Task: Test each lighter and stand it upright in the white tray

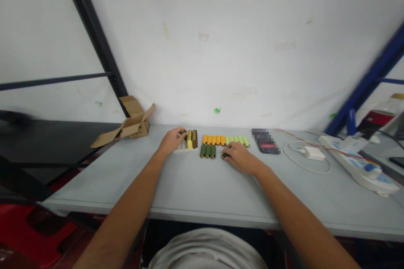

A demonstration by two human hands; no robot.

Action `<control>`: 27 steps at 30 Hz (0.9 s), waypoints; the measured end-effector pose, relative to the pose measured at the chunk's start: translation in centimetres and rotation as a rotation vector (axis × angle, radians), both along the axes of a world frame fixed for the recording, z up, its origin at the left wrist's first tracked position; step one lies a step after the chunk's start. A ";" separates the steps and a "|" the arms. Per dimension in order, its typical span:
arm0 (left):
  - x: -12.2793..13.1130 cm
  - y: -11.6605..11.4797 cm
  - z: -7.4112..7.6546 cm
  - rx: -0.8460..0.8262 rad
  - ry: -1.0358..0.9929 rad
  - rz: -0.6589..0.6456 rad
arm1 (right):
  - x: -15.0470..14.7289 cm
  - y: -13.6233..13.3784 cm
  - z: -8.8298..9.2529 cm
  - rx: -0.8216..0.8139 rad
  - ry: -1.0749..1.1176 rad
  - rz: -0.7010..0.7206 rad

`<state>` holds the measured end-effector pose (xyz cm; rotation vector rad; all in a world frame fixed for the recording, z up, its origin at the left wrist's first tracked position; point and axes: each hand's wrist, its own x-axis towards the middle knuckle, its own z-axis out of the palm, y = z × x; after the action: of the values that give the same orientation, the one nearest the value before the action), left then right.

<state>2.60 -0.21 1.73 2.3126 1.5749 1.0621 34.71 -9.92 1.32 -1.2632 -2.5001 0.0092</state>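
Note:
My left hand point(172, 140) rests on the grey table point(189, 189), fingers curled on a dark cylinder at the edge of a small clear holder point(188, 140) with yellow and brown cylinders standing in it. My right hand point(239, 156) lies just right of three dark green cylinders point(207, 151), its fingertips closed on another dark green cylinder point(224, 156). Behind them runs a row of orange cylinders point(213, 139) and light green cylinders point(237, 140).
An open cardboard box point(134, 125) lies at the back left. A blurred dark phone-like item point(266, 141), a white charger with coiled cable point(311, 153) and a power strip point(360, 162) sit to the right. A white wall stands behind the table.

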 end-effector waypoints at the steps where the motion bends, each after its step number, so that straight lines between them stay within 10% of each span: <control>1: 0.0 0.0 0.0 -0.007 0.008 -0.005 | -0.2 0.0 0.0 0.005 0.022 -0.025; 14: 0.1 -0.3 0.2 -0.092 -0.037 -0.096 | -0.9 0.3 1.7 -0.405 1.332 0.017; 27: -0.5 0.2 -0.2 -0.097 -0.038 -0.103 | -1.6 -0.7 2.0 -0.733 1.141 -0.183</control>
<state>2.14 0.02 1.58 2.2686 1.4437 0.9774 33.08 -10.59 3.31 -1.1760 -1.3718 1.2889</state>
